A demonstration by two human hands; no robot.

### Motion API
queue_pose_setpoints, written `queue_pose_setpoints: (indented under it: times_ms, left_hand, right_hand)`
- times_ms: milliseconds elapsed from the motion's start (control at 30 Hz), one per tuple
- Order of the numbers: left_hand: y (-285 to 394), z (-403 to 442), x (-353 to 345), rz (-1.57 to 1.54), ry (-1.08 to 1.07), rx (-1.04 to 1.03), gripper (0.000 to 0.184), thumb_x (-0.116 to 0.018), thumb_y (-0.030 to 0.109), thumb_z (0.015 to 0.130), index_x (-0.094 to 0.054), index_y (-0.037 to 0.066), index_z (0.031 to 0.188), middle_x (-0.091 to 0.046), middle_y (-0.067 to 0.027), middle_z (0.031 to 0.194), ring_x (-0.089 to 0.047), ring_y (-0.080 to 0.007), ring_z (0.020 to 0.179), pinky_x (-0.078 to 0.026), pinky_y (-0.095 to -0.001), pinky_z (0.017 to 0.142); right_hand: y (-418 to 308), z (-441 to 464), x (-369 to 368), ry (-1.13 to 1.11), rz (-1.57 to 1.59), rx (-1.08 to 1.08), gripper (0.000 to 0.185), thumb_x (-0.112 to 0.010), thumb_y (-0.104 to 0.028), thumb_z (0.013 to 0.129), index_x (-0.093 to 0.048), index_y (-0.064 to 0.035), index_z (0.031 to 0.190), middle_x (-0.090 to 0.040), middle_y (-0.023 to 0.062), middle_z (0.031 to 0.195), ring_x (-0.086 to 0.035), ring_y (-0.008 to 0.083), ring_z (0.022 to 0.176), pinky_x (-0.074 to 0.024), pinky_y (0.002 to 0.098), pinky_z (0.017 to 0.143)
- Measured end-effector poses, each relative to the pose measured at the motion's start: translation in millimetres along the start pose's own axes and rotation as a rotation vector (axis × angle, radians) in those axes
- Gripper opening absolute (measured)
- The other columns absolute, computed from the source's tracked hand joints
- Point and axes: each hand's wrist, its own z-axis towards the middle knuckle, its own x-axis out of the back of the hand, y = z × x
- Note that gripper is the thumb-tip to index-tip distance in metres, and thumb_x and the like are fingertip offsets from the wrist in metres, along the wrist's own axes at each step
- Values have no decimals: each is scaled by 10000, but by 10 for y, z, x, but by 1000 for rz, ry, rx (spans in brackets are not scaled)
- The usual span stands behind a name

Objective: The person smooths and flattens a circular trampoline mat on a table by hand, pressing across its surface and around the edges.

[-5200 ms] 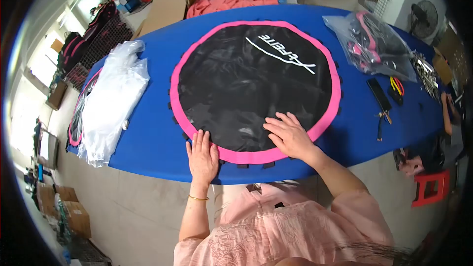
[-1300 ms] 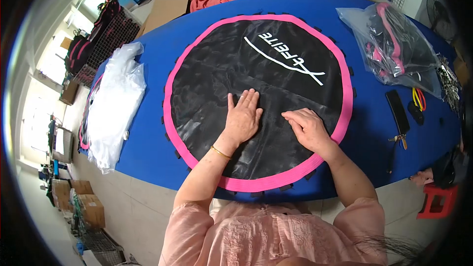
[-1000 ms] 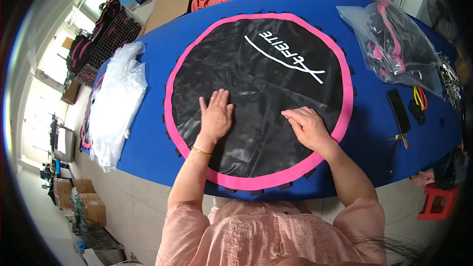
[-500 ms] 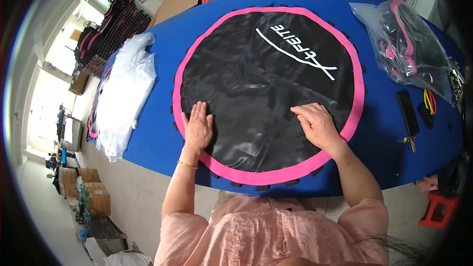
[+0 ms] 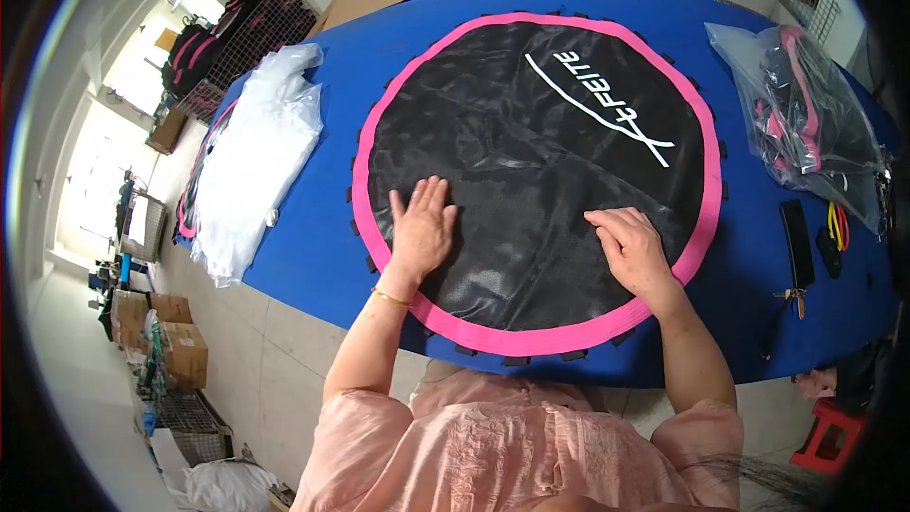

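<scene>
A round black trampoline mat [image 5: 512, 142] with a pink border and small black tabs round its rim lies spread out before me. White lettering runs across its upper right part. My left hand [image 5: 425, 228] rests palm down on the mat's lower left, its fingers spread and holding nothing. On the lower right, my right hand [image 5: 633, 248] lies on the mat with its fingers loosely bent and the thumb apart. I see nothing in it. Slight creases show in the black fabric between the hands.
The mat lies on a blue-covered table [image 5: 294, 256]. White plastic bags [image 5: 261, 152] are at the left, and a clear bag with black and pink pieces [image 5: 806, 114] at the right. Near it lie a black strip [image 5: 797, 245] and keys [image 5: 794, 300]. A red stool [image 5: 829, 436] stands below.
My left hand has slid inward and up over the mat, its fingers spreading wider. My right hand stays at about the same place on the mat. The whole view has shifted slightly.
</scene>
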Motion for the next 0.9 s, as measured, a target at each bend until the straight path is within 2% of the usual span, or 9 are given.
queue_pose_setpoints:
  times_ms: [200,267,400,667,900]
  left_hand:
    - [-488,-274,145,100,-80,181,526,-427,323,1090,-444,32,1529,-460,-170,1582,-368,-326,1511,-128,-632,1241]
    - [-638,-250,118,144,-84,200,522,-416,317,1098,-434,35,1537,-451,-178,1587,-362,-330,1513,-133,-630,1240]
    - [-898,63,53,129,-106,236,540,-413,360,1087,-441,52,1529,-437,-160,1601,-364,-313,1514,-172,-675,1215]
    - [-1317,723,-115,88,-167,305,592,-391,421,1083,-387,94,1576,-360,-114,1659,-283,-287,1558,-152,-694,1216]
    - [-1480,1207,-171,69,-213,355,611,-380,435,1079,-366,97,1588,-336,-111,1672,-267,-279,1565,-154,-705,1211]
  right_hand:
    - [14,5,-2,-20,15,-1,258,-624,-14,922,-706,-55,1163,-723,128,1107,-662,317,1059,-503,421,941]
    - [0,14,-2,0,2,7,238,-657,0,920,-727,-39,1144,-736,132,1073,-680,306,1025,-518,404,920]
    - [-10,30,3,-7,-7,5,239,-656,3,918,-728,-37,1142,-736,131,1071,-679,306,1023,-517,403,922]
    - [-10,31,8,-7,6,-4,254,-649,15,912,-723,-39,1149,-734,130,1062,-675,305,1012,-516,397,913]
    - [-9,51,15,-3,23,0,275,-653,30,885,-723,-41,1142,-733,127,1049,-676,302,986,-515,396,894]
